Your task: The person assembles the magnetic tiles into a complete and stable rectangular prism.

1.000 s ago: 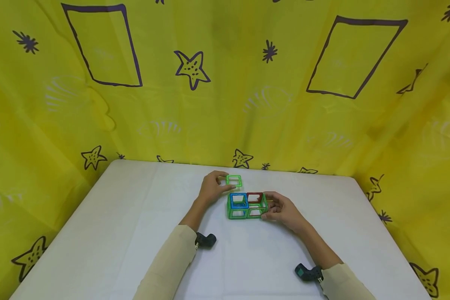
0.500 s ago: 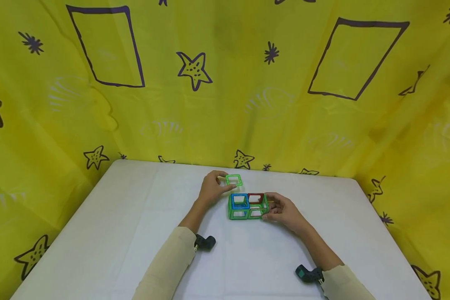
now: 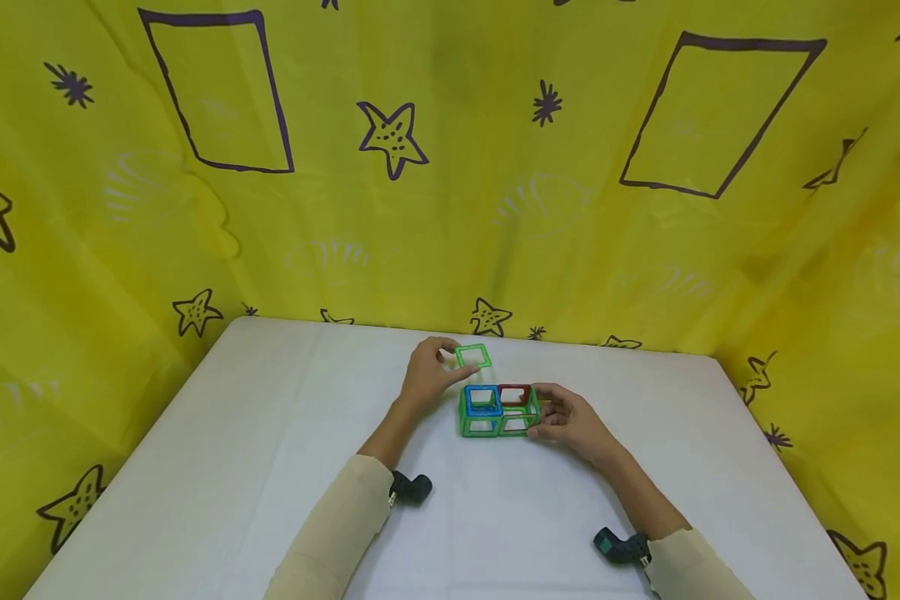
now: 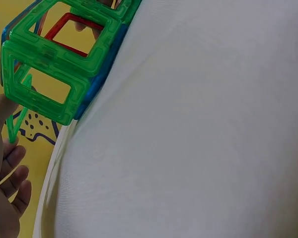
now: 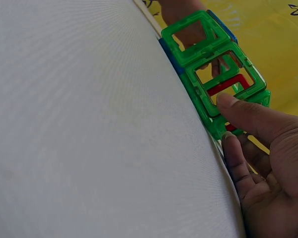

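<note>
A low two-cell block of magnetic tiles (image 3: 500, 423) stands on the white table, with green sides, a blue tile (image 3: 500, 402) on top at the left and a red tile (image 3: 513, 387) at the back right. My right hand (image 3: 576, 427) grips its right end, the thumb on the front face in the right wrist view. Behind the block, my left hand (image 3: 424, 377) pinches a loose green square tile (image 3: 488, 356) between thumb and index finger, tilted and apart from the block. In the left wrist view, that green tile (image 4: 20, 121) is partly hidden behind the block.
The white table (image 3: 285, 433) reaches back to a yellow curtain (image 3: 450, 208) printed with starfish and frames. A dark wrist camera (image 3: 412, 488) is strapped to the left forearm, another wrist camera (image 3: 621, 547) to the right.
My left hand has raised the loose green tile slightly and tilted it, shifting a little to the right. My right hand keeps its grip on the block, which has stayed in place.
</note>
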### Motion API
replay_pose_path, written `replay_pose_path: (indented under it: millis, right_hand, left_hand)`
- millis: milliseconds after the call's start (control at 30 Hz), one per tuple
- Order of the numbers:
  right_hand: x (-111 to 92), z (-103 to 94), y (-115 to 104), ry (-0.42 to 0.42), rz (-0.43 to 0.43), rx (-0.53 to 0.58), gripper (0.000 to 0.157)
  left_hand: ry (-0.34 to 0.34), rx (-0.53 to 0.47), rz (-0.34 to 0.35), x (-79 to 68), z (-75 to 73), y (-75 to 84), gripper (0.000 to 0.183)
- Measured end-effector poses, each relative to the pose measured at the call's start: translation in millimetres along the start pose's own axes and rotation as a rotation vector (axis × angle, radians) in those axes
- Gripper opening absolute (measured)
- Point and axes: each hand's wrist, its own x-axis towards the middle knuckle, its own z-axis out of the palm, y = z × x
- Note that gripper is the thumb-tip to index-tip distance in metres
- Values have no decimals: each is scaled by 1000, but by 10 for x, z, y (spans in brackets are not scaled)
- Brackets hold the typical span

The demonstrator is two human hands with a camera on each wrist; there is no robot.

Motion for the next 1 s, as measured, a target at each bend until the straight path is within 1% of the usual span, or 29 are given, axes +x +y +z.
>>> replay_pose_path:
  millis: [233, 367, 567, 767, 933, 1000]
  right_hand:
    - [6, -2, 0, -1, -3, 9, 69]
    - [-3, -3, -1, -4, -3, 16, 69]
    - [-3, -3, -9, -8, -8, 17, 68]
    - [-9, -7, -24, -9, -13, 7, 68]
    - [-12, -10, -11, -7, -27, 4, 68]
    - [-16, -7, -6, -8, -39, 1, 67]
  left_hand:
    - [20, -13, 17, -4, -29, 87, 55]
    - [18, -17, 58, -19, -51, 158, 53]
    - [-4, 0, 119, -51, -69, 262, 54]
    - [-42, 6, 130, -104, -54, 366, 52]
    - [-52, 37, 142, -132, -26, 417, 51]
    - [-58, 34, 154, -140, -18, 428, 51]
